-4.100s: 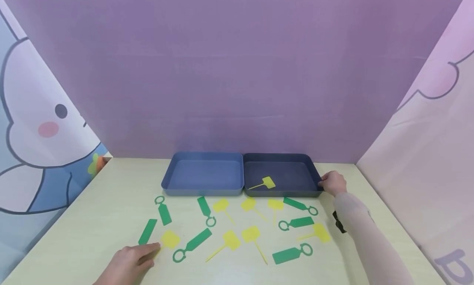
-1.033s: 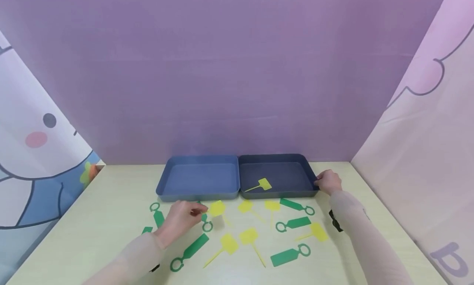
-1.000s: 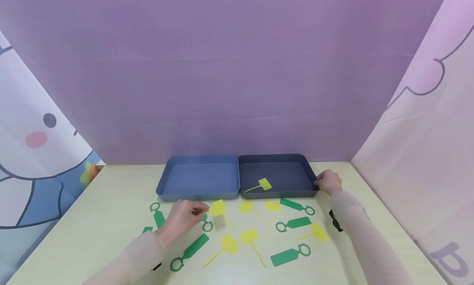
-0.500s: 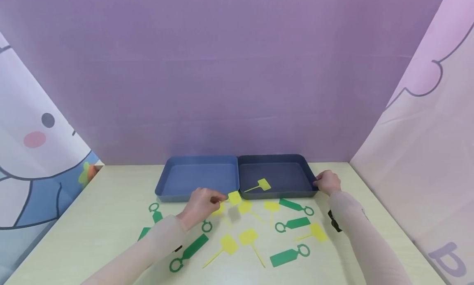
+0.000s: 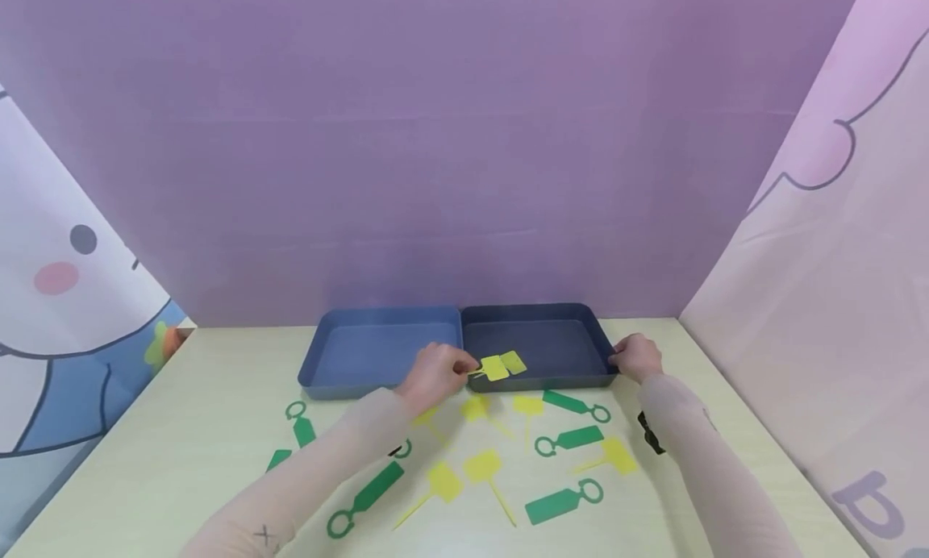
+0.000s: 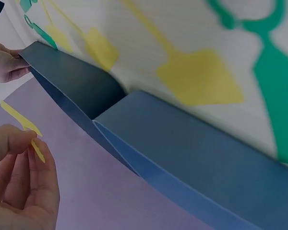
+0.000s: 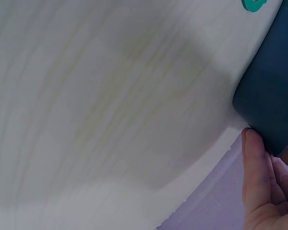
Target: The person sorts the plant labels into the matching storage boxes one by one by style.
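Note:
My left hand (image 5: 439, 372) pinches the thin stem of a yellow T-shaped plant label (image 5: 494, 368) between thumb and fingertips. It reaches over the near left corner of the dark navy tray (image 5: 555, 344). A second yellow plant label (image 5: 515, 362) lies inside that tray, partly covered by the held one in the head view. In the left wrist view, the held label (image 6: 19, 119) is seen nearly edge-on, its stem end poking out below the fingertips. At the tray's right side, my right hand (image 5: 637, 358) grips the wall near the front corner, fingers against the outside (image 7: 257, 172).
A lighter blue tray (image 5: 381, 344) stands directly left of the dark one. On the pale table, several yellow plant labels (image 5: 482, 465) and several green ring-ended labels (image 5: 555, 505) lie scattered in front. My left forearm hides some of them. A purple backdrop (image 5: 464, 179) rises behind.
My left hand took the yellow plant label from the table's left front and carried it rightward and forward to the dark tray. The right hand stays at the tray's side.

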Tool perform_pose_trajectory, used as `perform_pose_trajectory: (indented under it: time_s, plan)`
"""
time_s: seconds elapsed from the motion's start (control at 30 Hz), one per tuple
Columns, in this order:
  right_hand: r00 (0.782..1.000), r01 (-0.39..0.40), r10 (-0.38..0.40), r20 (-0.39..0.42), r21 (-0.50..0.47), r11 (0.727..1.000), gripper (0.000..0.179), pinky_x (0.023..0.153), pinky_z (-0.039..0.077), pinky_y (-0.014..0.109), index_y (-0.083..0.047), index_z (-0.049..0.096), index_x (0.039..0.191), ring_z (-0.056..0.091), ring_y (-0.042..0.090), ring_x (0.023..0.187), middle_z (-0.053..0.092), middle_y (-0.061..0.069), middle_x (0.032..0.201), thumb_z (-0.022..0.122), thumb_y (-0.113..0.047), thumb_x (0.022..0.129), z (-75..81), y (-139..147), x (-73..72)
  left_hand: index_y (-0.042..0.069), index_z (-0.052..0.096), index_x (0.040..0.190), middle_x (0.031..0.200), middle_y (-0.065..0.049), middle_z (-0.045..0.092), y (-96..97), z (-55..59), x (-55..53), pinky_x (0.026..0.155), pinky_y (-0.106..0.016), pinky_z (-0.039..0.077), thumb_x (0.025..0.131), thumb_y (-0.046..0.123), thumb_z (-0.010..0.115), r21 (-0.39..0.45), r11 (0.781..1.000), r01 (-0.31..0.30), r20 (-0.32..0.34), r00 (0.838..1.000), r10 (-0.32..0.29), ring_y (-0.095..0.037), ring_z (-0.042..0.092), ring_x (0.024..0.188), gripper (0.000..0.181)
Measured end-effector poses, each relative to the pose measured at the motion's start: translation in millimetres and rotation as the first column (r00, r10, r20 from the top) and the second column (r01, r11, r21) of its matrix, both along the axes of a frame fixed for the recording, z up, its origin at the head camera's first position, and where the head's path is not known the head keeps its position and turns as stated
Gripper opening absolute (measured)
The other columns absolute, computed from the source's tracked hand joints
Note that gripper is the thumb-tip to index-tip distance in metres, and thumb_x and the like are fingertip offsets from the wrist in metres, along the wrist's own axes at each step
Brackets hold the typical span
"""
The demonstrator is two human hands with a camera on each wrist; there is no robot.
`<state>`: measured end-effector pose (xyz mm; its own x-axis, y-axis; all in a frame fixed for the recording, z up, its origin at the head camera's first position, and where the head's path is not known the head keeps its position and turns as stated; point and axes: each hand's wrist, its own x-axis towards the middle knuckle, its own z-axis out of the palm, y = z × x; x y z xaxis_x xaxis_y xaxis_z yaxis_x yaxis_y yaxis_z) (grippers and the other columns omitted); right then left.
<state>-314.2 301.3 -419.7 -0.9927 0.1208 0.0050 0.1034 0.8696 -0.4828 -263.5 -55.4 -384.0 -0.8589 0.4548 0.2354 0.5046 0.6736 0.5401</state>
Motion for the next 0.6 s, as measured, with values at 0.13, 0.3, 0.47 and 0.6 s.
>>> perform_pose_trajectory:
  time_s: [0.13,0.3,0.47,0.6]
  plan:
    - [1.000,0.000,0.000,0.002,0.000,1.000,0.030,0.083,0.046,0.050,0.011,0.063,0.104,0.058,0.041,0.093,0.063,0.027,0.103,0.064,-0.010,0.081,0.6,-1,-0.3,0.011,0.071,0.103,0.101,-0.005,0.070,14.3,1.5,-7.7,0.077,-0.033,0.054,0.081,-0.003,0.057,-0.020,1.000,0.012,0.028,1.000,-0.012,-0.019,0.066,0.090,0.030]
    - [1.000,0.003,-0.003,0.008,0.003,1.000,0.030,0.084,0.045,0.051,0.011,0.062,0.104,0.057,0.042,0.094,0.063,0.027,0.104,0.064,-0.009,0.081,0.7,0,1.1,0.008,0.067,0.071,0.072,-0.002,0.065,31.2,-2.7,-18.8,0.063,-0.020,0.043,0.079,-0.009,0.051,-0.087,0.996,0.031,0.017,0.999,-0.030,-0.008,0.049,0.055,0.024]
    - [1.000,0.008,-0.008,0.011,0.009,1.000,0.030,0.084,0.045,0.051,0.010,0.063,0.103,0.058,0.041,0.093,0.063,0.026,0.103,0.064,-0.009,0.081,-0.2,1,-0.4,0.017,0.024,0.061,0.059,0.001,0.018,44.1,-8.8,-30.9,0.058,-0.027,0.017,0.077,-0.012,0.048,-0.093,0.995,0.028,-0.001,1.000,-0.028,-0.013,0.010,0.054,0.041]
    - [1.000,0.017,-0.017,0.009,0.008,1.000,0.029,0.084,0.045,0.051,0.009,0.064,0.103,0.058,0.040,0.094,0.064,0.025,0.103,0.064,-0.010,0.081,-1.2,0,-1.7,0.015,0.029,0.059,0.061,0.001,0.014,51.3,-13.6,-37.0,0.057,-0.027,0.017,0.079,-0.011,0.049,-0.095,0.995,0.010,0.017,1.000,-0.008,-0.014,0.013,0.054,0.039]
